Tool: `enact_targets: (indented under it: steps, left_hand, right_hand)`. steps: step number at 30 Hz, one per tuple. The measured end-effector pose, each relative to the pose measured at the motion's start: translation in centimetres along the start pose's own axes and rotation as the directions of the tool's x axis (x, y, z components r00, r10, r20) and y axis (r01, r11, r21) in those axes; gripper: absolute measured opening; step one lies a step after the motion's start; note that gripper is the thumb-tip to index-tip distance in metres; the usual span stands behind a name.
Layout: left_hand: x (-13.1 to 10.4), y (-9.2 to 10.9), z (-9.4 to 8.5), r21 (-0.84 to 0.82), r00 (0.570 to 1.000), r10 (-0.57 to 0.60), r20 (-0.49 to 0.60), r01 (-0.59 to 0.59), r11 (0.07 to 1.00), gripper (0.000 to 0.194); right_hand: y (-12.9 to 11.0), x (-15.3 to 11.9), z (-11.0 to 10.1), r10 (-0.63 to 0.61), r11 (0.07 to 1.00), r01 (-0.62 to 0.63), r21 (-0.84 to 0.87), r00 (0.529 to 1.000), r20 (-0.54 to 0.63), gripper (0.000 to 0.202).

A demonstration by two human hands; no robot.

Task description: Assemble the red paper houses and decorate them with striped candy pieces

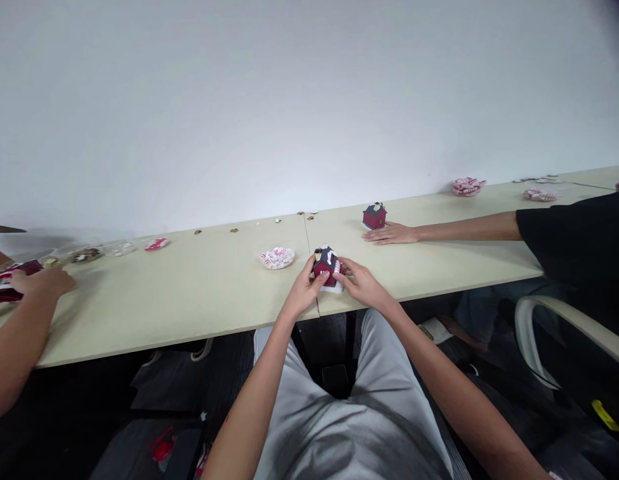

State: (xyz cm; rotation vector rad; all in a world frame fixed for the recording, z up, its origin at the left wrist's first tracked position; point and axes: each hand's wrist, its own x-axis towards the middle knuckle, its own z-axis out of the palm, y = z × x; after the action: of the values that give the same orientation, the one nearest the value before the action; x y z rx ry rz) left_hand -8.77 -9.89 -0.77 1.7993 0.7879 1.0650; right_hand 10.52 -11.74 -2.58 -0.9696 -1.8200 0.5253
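Centrally, model house [325,266]: dark red walls, dark grey roof with white patches, whitish base; it sits between both hands near the bench's close edge. Whether the base rests on the surface or is slightly raised, I cannot tell.
Left hand [302,291]: grasps the model house from its 8 o'clock side, thumb across the front wall.
Right hand [363,283]: grasps it from 4 o'clock, thumb and fingertips at the red-and-white striped trim [338,266].
Bench [199,287]: pale top, running along the white wall [309,100] at 12 o'clock, with a seam close by the held house.
Striped bowl [278,267]: near the house, toward 10 o'clock, filled with white-and-red pieces.
Small brown pieces [234,231]: scattered between 10 and 12 o'clock, toward the wall.
Second house [374,217]: near, toward 1 o'clock, also dark red with a grey roof.
Co-worker's flat hand [393,233]: palm down at the second house's 5 o'clock; contact with its base is unclear.
Striped heaps [468,186]: well apart, toward 2 o'clock, beyond that person's dark sleeve [579,233].
Other co-worker's hand [45,283]: far off at 9 o'clock, at a dark red object [29,268] cut by the picture's edge.
Grey trousers [339,427]: the seated person's lap, at 6 o'clock.
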Motion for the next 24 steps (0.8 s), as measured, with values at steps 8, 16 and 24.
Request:
enact_targets:
  steps: [8, 16, 24]
  left_hand:
    - [-0.5, -0.2, -0.1, 0.102, 0.996, -0.013, -0.092, 0.023, 0.995, 0.064]
    - [-5.5, 0.3, -4.8, 0.224, 0.974, -0.014, -0.224, 0.066, 0.972, 0.068]
    - [-11.0, -2.0, -17.8, 0.294, 0.785, -0.019, -0.620, 0.255, 0.921, 0.070]
  right_hand:
    - [1.1, -0.3, -0.7, 0.151, 0.982, -0.148, 0.114, 0.988, -0.016, 0.063]
    - [8.1, 4.3, -9.4, 0.239, 0.962, -0.271, -0.015, 0.870, -0.431, 0.056]
    - [16.2, 10.4, -15.3, 0.249, 0.803, -0.447, -0.395, 0.852, -0.460, 0.099]
